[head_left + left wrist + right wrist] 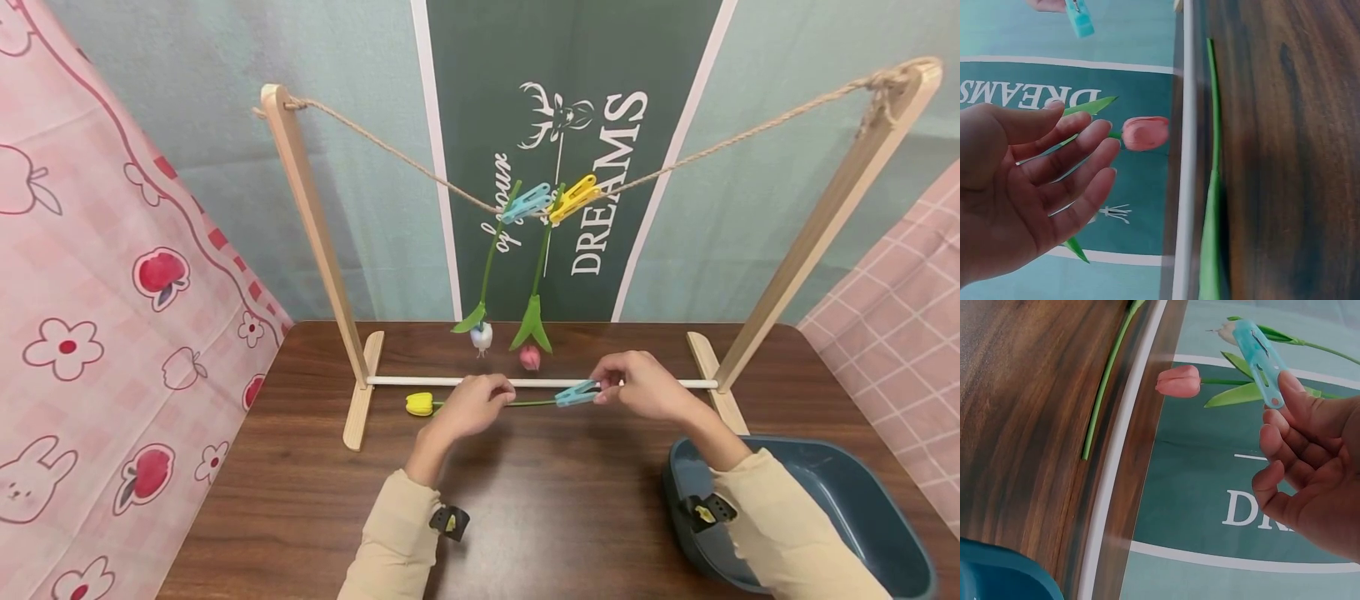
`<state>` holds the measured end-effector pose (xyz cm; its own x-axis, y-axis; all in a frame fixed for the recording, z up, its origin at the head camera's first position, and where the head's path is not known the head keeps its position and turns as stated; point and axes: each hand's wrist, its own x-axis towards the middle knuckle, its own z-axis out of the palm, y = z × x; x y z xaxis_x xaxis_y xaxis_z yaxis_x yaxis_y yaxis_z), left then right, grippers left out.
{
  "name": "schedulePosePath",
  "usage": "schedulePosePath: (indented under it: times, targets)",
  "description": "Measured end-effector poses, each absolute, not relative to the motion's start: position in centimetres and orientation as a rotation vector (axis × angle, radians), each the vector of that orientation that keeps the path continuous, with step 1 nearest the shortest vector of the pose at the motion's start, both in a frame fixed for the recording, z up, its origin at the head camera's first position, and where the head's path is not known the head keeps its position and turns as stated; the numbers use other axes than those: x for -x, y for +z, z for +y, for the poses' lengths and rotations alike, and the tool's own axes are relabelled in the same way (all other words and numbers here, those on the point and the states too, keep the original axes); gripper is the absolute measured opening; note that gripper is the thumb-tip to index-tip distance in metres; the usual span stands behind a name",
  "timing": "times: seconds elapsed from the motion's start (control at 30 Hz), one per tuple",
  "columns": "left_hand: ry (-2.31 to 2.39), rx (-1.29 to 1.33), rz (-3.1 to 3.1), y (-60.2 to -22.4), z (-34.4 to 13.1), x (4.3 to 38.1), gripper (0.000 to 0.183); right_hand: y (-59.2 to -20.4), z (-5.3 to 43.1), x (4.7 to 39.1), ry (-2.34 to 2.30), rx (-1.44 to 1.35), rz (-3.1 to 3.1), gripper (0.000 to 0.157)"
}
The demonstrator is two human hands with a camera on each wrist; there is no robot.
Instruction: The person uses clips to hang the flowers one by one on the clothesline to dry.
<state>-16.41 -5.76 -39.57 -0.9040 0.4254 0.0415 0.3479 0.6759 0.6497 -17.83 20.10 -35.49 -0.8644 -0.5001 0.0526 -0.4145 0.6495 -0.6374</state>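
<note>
My right hand (pixel 643 385) pinches the end of a light-blue clothespin (pixel 1257 359) between thumb and forefinger. My left hand (pixel 1041 162) is held with its fingers loosely extended and nothing in them. In the head view it overlaps the stem of a yellow tulip (pixel 419 404); the left wrist view shows that stem (pixel 1215 125) lying on the wooden table. A white flower (pixel 482 337) and a pink tulip (pixel 530 358) hang head down behind the hands. Another blue clothespin (pixel 527 203) and a yellow clothespin (pixel 576 198) clip their stems to a rope.
The rope (pixel 397 156) sags between two wooden posts (pixel 318 225) on flat feet. A white rod (pixel 412 381) joins the posts low down, just behind the yellow tulip. At the right front stands a dark-blue basin (pixel 862 492), partly under my right forearm.
</note>
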Motion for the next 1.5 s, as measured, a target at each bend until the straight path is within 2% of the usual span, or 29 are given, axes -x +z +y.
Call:
schedulePosePath:
  times: [0.23,0.63,1.17,1.5]
  targets:
    - [0.993,-0.655,2.794,-41.1,-5.2,16.6,0.009,-35.7,20.5,17.8,-1.013,0.72,2.761,0.012]
    - [0.9,-0.661,2.812,-43.9,-3.8,17.2,0.015,-35.8,21.1,17.8,-1.004,0.669,2.803,0.011]
    - [0.751,-0.65,2.809,-45.4,-2.8,18.1,0.028,-35.7,21.6,17.7,-0.982,0.666,2.804,0.009]
    - [0.697,-0.675,2.734,-45.6,-2.9,18.0,0.027,-35.8,21.8,17.6,-0.984,0.669,2.796,0.01]
